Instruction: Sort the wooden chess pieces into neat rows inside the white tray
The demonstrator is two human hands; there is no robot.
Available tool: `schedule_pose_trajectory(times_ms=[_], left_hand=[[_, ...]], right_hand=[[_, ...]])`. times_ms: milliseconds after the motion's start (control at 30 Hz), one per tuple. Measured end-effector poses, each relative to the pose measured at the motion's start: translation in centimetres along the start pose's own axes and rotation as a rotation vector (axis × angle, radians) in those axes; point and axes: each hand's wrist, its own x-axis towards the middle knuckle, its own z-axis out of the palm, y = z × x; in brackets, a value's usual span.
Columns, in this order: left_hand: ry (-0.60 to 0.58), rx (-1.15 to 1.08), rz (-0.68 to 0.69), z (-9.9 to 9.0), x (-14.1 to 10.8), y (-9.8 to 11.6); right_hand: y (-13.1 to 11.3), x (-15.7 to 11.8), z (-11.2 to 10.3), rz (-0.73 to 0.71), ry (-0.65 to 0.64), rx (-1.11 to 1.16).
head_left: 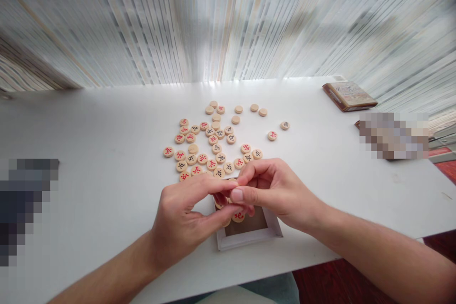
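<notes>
My left hand point(187, 206) and my right hand point(272, 190) meet above a small open box point(249, 240) with white walls and a brown inside. The right thumb and fingers pinch together beside the left index fingertip. My left thumb and fingers are curled inward. Whatever either hand grips is hidden behind the fingers. A round wooden Chinese chess piece with a red character point(238, 216) shows in the box just below my left thumb, with other pieces partly covered there. Beyond my hands, several more chess pieces point(213, 140) lie scattered, some face up in red or black, some blank side up.
The white table point(107, 152) runs back to a striped curtain point(206, 23). A flat brown box point(351, 95) lies at the back right, with a blurred-out item point(395, 135) in front of it. Another blurred dark object point(24, 209) is at the left edge.
</notes>
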Motion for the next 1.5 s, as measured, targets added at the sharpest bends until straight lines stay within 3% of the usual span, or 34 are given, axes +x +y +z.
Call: schedule_pose_trajectory(times_ms=[333, 533, 900, 1500], left_hand=[[0.066, -0.095, 0.001, -0.43, -0.11, -0.3], [0.097, -0.085, 0.0, -0.52, -0.11, -0.34], [0.035, -0.03, 0.271, -0.27, -0.05, -0.62], [0.025, -0.076, 0.221, -0.17, -0.28, -0.38]], right_hand=[[0.23, -0.12, -0.58, -0.053, -0.126, 0.053], [0.14, -0.08, -0.44, -0.005, -0.113, 0.08], [0.4, -0.23, 0.3, 0.07, 0.006, 0.113], [-0.15, -0.56, 0.21, -0.024, -0.084, 0.118]])
